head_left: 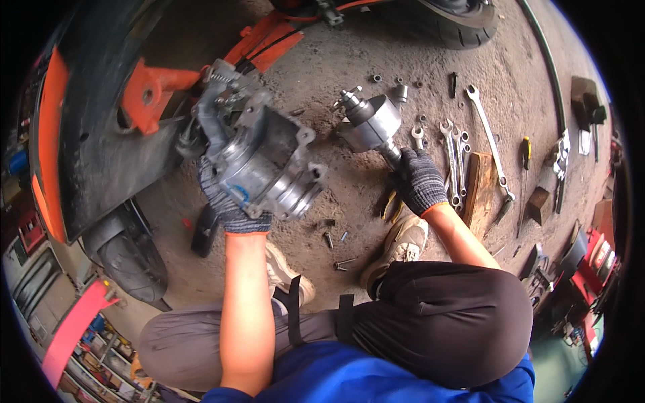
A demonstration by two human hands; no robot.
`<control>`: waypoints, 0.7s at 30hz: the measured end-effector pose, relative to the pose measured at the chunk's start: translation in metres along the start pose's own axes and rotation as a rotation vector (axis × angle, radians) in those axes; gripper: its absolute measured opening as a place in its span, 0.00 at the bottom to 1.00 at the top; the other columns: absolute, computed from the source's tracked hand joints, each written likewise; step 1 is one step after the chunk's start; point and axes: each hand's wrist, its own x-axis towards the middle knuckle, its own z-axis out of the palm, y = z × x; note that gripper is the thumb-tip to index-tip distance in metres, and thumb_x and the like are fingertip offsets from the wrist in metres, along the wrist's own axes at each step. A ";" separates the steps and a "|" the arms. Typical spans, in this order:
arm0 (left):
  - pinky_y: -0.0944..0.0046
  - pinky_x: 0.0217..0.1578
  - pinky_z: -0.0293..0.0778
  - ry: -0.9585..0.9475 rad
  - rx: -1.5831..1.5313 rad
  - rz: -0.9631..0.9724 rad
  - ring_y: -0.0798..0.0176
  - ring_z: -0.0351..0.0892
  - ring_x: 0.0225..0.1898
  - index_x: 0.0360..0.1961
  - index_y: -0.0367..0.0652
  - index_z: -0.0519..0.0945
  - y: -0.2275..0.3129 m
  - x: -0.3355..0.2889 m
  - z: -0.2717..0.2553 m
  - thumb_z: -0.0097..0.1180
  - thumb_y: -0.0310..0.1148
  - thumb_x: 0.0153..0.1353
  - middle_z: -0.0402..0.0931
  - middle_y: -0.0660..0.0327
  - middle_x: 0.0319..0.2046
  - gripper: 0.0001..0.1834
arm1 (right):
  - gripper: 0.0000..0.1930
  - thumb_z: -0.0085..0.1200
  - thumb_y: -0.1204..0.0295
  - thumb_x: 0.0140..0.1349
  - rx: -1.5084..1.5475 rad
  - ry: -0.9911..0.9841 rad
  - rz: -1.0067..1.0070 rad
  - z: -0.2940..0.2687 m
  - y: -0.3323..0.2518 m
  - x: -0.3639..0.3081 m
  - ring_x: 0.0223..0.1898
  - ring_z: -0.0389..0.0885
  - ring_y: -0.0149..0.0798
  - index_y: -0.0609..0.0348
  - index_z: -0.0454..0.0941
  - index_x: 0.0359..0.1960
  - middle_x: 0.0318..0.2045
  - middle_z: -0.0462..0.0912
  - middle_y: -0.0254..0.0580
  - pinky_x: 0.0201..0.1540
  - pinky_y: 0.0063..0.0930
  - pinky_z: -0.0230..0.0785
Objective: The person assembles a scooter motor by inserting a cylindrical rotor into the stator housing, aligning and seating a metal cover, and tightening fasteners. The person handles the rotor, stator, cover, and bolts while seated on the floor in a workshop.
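Observation:
My left hand (227,205), in a dark grey knit glove with an orange cuff, holds up a silver crankcase half (259,158) from below. The casing is bulky, with bolt lugs along its edge and a blue mark low on its side; it hides part of my fingers. My right hand (423,180), gloved alike, is closed round the shaft end of a crankshaft (377,124). Its round web and other shaft end point up and to the left, away from my hand. The crankcase and the crankshaft are apart, both above the ground.
Several wrenches (449,158) lie right of my right hand, beside a wood block (479,188) and a long wrench (485,127). Pliers (391,207) rest near my shoe. Loose bolts (328,240) lie between my feet. An orange-and-black scooter body (127,161) fills the left; a tyre (457,27) is ahead.

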 end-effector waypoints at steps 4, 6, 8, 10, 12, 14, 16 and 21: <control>0.42 0.70 0.63 0.037 -0.029 0.028 0.43 0.70 0.67 0.72 0.41 0.66 -0.006 0.008 0.009 0.34 0.50 0.74 0.69 0.47 0.68 0.33 | 0.21 0.64 0.70 0.56 -0.072 0.308 -0.306 -0.025 -0.038 -0.029 0.42 0.79 0.57 0.59 0.78 0.52 0.40 0.80 0.52 0.47 0.49 0.75; 0.41 0.69 0.63 0.129 -0.160 -0.015 0.42 0.69 0.67 0.71 0.41 0.68 0.005 -0.003 0.002 0.35 0.53 0.73 0.69 0.46 0.68 0.34 | 0.25 0.59 0.74 0.57 0.031 -0.055 -0.524 -0.002 -0.057 -0.042 0.39 0.79 0.56 0.55 0.76 0.59 0.39 0.80 0.50 0.41 0.49 0.74; 0.42 0.69 0.63 0.190 -0.195 -0.094 0.42 0.70 0.67 0.69 0.41 0.70 -0.006 0.003 0.006 0.36 0.54 0.73 0.70 0.46 0.67 0.34 | 0.28 0.53 0.78 0.57 -0.027 -0.242 -0.677 0.032 -0.060 -0.050 0.39 0.81 0.56 0.50 0.74 0.62 0.41 0.81 0.51 0.41 0.49 0.76; 0.43 0.69 0.64 0.233 -0.179 -0.081 0.43 0.71 0.66 0.68 0.40 0.71 0.005 -0.003 0.004 0.38 0.54 0.72 0.72 0.47 0.66 0.34 | 0.33 0.50 0.81 0.57 -0.050 -0.316 -0.843 0.071 -0.077 -0.040 0.43 0.82 0.57 0.46 0.70 0.67 0.48 0.80 0.55 0.43 0.47 0.79; 0.43 0.69 0.64 0.277 -0.176 -0.114 0.43 0.71 0.65 0.67 0.40 0.71 0.001 -0.004 0.011 0.39 0.55 0.72 0.73 0.47 0.64 0.34 | 0.32 0.50 0.78 0.61 -0.112 -0.312 -0.862 0.085 -0.078 -0.036 0.45 0.83 0.58 0.43 0.69 0.70 0.52 0.79 0.57 0.44 0.47 0.80; 0.43 0.68 0.65 0.149 -0.269 -0.160 0.44 0.72 0.65 0.66 0.40 0.72 0.000 -0.001 0.000 0.40 0.54 0.72 0.74 0.48 0.64 0.33 | 0.26 0.50 0.73 0.66 -0.063 -0.317 -0.877 0.096 -0.081 -0.033 0.45 0.83 0.59 0.45 0.72 0.67 0.51 0.80 0.56 0.45 0.48 0.79; 0.45 0.68 0.65 0.029 -0.349 -0.172 0.44 0.73 0.64 0.67 0.41 0.72 0.010 -0.003 -0.008 0.41 0.55 0.72 0.74 0.49 0.64 0.33 | 0.19 0.48 0.60 0.73 0.099 -0.452 -0.767 0.096 -0.102 -0.025 0.47 0.82 0.59 0.52 0.78 0.60 0.46 0.83 0.58 0.50 0.50 0.77; 0.46 0.66 0.67 0.271 -0.166 -0.170 0.47 0.74 0.63 0.64 0.45 0.76 0.009 -0.009 0.000 0.47 0.58 0.68 0.76 0.54 0.63 0.33 | 0.16 0.53 0.62 0.69 0.174 -0.459 -0.598 0.098 -0.070 -0.026 0.45 0.82 0.61 0.57 0.82 0.52 0.44 0.84 0.61 0.53 0.49 0.74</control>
